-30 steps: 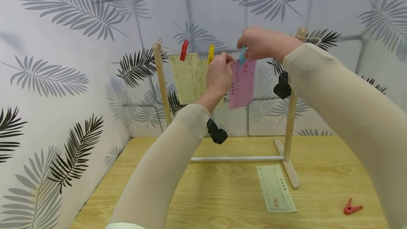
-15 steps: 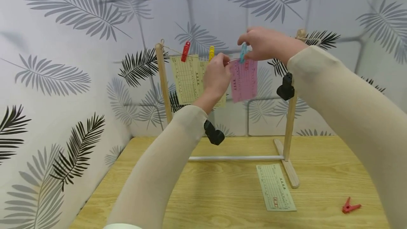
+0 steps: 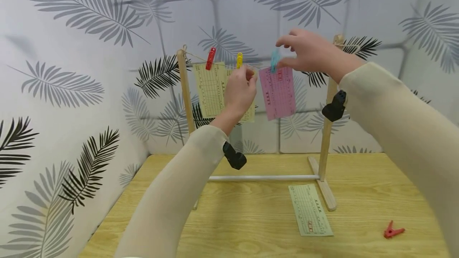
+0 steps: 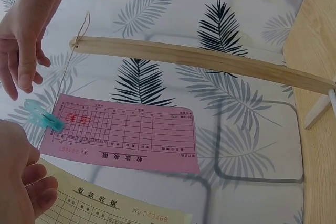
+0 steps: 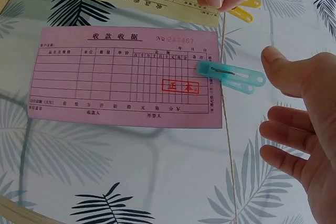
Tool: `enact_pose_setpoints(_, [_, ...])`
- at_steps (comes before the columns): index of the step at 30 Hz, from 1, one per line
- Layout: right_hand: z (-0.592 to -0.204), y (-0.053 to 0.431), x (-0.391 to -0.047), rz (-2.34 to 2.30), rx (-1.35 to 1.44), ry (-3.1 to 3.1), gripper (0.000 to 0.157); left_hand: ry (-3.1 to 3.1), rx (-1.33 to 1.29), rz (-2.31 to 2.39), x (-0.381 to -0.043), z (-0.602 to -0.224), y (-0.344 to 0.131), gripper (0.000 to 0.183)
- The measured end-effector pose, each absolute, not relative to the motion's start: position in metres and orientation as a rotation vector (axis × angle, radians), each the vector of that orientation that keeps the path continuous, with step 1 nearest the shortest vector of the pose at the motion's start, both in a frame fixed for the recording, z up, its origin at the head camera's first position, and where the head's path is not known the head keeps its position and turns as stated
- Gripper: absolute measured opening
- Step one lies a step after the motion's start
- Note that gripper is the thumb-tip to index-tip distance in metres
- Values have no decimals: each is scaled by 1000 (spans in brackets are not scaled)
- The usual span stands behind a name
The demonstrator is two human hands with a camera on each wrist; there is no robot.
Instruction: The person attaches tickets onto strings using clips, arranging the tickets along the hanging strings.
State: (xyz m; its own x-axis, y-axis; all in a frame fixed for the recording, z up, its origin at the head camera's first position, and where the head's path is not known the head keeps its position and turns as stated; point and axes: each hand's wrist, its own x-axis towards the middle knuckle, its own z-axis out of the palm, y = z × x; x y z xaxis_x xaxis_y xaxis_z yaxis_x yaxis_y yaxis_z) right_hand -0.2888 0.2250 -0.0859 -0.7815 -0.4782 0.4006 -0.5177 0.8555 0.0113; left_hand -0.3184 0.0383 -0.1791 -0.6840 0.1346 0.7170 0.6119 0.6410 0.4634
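A pink receipt slip [image 5: 126, 77] hangs from the twine line [image 5: 229, 156], held at its top edge by a light blue clothespin [image 5: 231, 76]. My right hand [image 5: 304, 114] is beside the clothespin's handles, thumb and fingers spread apart with nothing between them. On the other side, my left hand [image 3: 240, 92] is in front of a yellow receipt slip [image 4: 100, 203], near the line. Its fingers are loosely bent, and it has come away from the pink slip. A yellow clothespin [image 3: 239, 60] shows just above that hand, which hides part of the yellow slip.
Another yellow slip [image 3: 209, 90] hangs at the left under a red clothespin [image 3: 210, 59]. Wooden posts [image 3: 325, 142] hold up the line, joined low by a white rod [image 3: 263, 177]. On the table [image 3: 251, 218] lie a pale slip [image 3: 310, 210] and a red clothespin [image 3: 393, 230].
My right hand has let go of the blue clothespin and drawn back to the right. My left hand has moved slightly left and down, away from the pink slip, which now hangs by the clothespin.
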Motion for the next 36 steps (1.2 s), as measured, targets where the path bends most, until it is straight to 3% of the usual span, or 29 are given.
enact_pose_setpoints(7, [-111,248,-286,189,845,-2372,40,-2219,-607,-941,-317,-190,37,16])
enact_pose_setpoints(36, [-209,290,-281,256,871,-2209,39,-2256,-626,-973,-308,-255,31,16])
